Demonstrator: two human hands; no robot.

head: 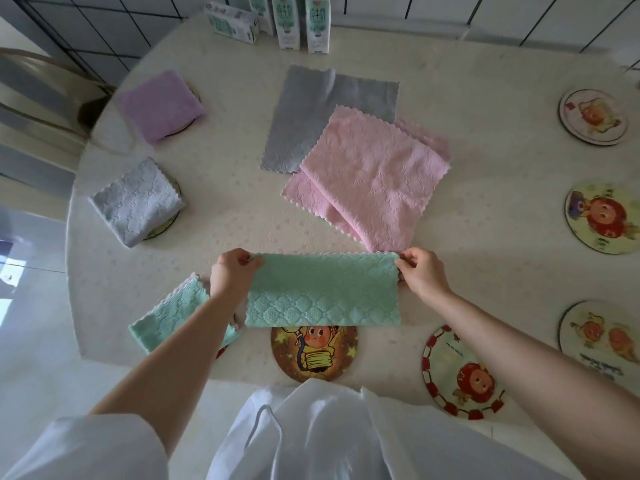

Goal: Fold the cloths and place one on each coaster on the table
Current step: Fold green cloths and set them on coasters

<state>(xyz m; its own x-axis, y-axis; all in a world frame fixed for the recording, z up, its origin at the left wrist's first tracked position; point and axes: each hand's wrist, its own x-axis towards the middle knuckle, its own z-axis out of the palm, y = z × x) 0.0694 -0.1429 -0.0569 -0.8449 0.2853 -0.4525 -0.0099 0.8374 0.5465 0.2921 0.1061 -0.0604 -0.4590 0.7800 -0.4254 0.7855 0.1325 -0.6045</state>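
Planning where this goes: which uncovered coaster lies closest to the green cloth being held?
The dark starry coaster at bottom centre, partly hidden by the held green cloth; the other bare coasters lie farther right.

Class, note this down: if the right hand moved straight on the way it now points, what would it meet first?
Probably the pink cloth, just beyond the green cloth that the right hand pinches; its height above the table is unclear, so it might pass over.
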